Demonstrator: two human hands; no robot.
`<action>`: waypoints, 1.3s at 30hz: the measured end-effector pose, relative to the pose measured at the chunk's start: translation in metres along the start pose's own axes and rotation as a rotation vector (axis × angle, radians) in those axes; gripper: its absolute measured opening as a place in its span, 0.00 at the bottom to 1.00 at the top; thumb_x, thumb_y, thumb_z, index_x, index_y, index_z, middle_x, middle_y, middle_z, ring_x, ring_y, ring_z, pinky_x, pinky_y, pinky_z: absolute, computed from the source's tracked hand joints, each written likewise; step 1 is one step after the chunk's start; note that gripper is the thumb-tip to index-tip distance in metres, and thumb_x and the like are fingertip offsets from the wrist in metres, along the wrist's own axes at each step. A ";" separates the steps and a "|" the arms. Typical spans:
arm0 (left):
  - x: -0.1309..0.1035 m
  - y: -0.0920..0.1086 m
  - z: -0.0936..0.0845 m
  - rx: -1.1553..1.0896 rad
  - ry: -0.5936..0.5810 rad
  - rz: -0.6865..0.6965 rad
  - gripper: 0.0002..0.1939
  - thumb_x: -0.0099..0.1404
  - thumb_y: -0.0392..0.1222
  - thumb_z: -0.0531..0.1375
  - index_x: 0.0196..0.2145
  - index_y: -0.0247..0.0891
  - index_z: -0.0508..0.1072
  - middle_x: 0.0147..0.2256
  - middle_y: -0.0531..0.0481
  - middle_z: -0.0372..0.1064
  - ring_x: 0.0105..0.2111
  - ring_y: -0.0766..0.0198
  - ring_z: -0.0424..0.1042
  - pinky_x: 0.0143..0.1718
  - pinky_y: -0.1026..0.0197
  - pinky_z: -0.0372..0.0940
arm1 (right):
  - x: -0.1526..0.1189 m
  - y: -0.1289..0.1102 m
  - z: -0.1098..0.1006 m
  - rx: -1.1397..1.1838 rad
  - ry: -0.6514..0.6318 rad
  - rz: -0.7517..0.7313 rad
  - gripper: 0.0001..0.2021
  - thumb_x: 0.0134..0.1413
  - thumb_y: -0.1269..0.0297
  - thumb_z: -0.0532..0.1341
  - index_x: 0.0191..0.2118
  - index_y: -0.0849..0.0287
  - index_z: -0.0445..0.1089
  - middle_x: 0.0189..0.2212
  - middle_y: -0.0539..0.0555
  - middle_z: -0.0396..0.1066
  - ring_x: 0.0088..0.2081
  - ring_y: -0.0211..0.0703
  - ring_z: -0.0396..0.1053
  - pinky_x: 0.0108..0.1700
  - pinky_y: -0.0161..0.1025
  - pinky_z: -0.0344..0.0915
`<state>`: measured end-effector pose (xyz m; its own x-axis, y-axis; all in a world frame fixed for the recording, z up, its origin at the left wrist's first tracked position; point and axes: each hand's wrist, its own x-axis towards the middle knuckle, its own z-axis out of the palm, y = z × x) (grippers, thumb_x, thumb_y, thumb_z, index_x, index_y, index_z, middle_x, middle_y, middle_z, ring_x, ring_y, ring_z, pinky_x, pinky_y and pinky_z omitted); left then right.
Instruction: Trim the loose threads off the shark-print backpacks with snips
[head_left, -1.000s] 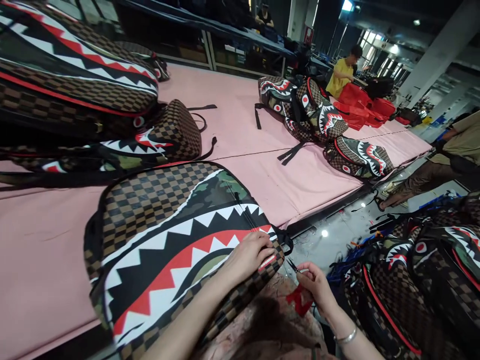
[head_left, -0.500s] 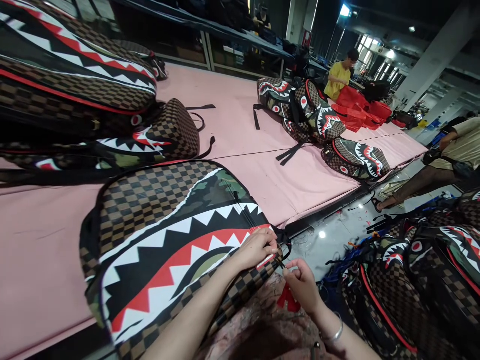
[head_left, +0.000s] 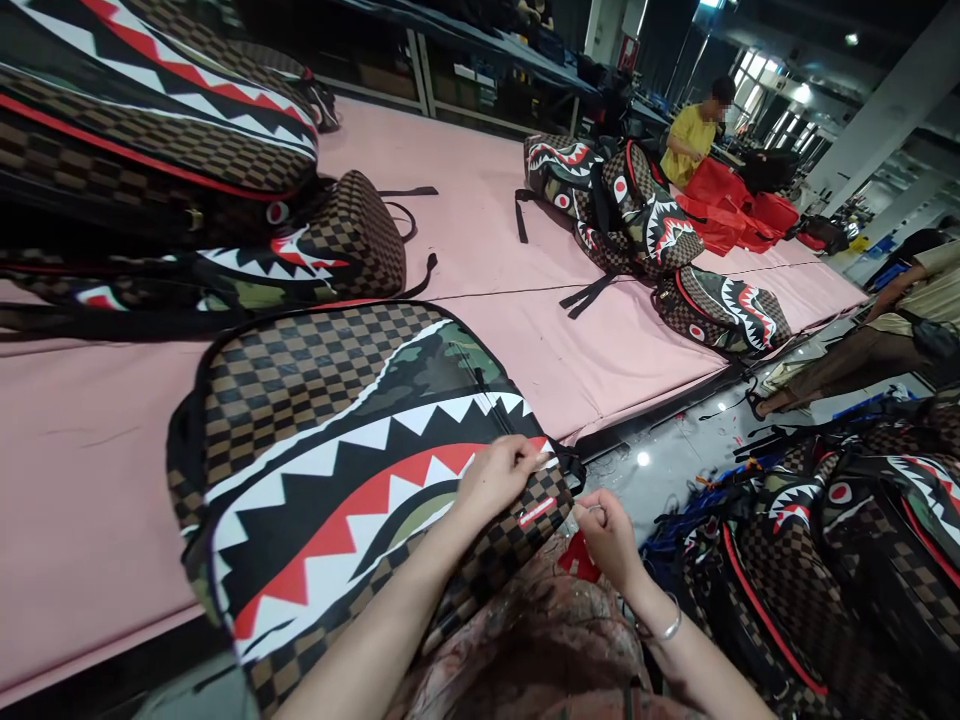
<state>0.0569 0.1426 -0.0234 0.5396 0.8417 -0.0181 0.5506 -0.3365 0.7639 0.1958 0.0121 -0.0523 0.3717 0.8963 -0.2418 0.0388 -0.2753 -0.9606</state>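
A backpack (head_left: 300, 365) with a brown checkered pattern, camouflage patch and printed shark mouth lies across the table in front of me. My left hand (head_left: 501, 472) rests on its front panel near the right end, thumb and fingers pinched together above a small red-and-white label (head_left: 536, 512). Whatever those fingers hold is too small to tell. Just past the bag's right corner, my right hand (head_left: 606, 535) is closed, its fingertips by the edge; its contents are unclear. A red piece (head_left: 577, 560) hangs below the right hand.
The pink-covered table (head_left: 487, 240) carries stacked shark-print backpacks (head_left: 150, 140) at left and more backpacks (head_left: 645, 215) farther along. Other bags (head_left: 810, 560) are heaped at right. A person in yellow (head_left: 690, 140) stands by red bags (head_left: 739, 205); another person (head_left: 907, 310) is at right.
My left hand has shifted slightly up and left, uncovering the red-and-white label. My right hand has moved a little right; the dark piece at its fingertips no longer shows clearly.
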 end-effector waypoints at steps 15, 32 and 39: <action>-0.062 -0.023 -0.011 0.305 0.017 0.502 0.11 0.64 0.40 0.51 0.34 0.45 0.73 0.43 0.47 0.71 0.42 0.59 0.68 0.44 0.52 0.60 | -0.040 -0.008 -0.003 -0.699 -0.208 -0.445 0.10 0.53 0.65 0.54 0.42 0.59 0.61 0.26 0.49 0.68 0.24 0.37 0.64 0.27 0.32 0.57; -0.074 -0.001 -0.016 0.189 0.198 0.426 0.08 0.63 0.38 0.52 0.32 0.41 0.71 0.36 0.49 0.72 0.37 0.61 0.69 0.44 0.52 0.60 | -0.028 -0.017 0.009 -0.664 -0.210 -0.482 0.08 0.57 0.66 0.54 0.42 0.57 0.64 0.32 0.53 0.71 0.31 0.40 0.68 0.32 0.34 0.61; -0.127 0.020 -0.012 0.008 0.203 0.270 0.09 0.60 0.40 0.54 0.37 0.43 0.72 0.50 0.45 0.66 0.50 0.53 0.65 0.48 0.53 0.64 | 0.029 0.007 -0.050 -0.361 -0.108 -0.576 0.08 0.52 0.65 0.61 0.39 0.58 0.72 0.35 0.55 0.70 0.38 0.42 0.67 0.42 0.39 0.64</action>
<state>-0.0082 0.0343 0.0014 0.5292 0.7885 0.3134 0.4108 -0.5613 0.7185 0.2531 0.0189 -0.0590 0.1056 0.9590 0.2631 0.5161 0.1733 -0.8388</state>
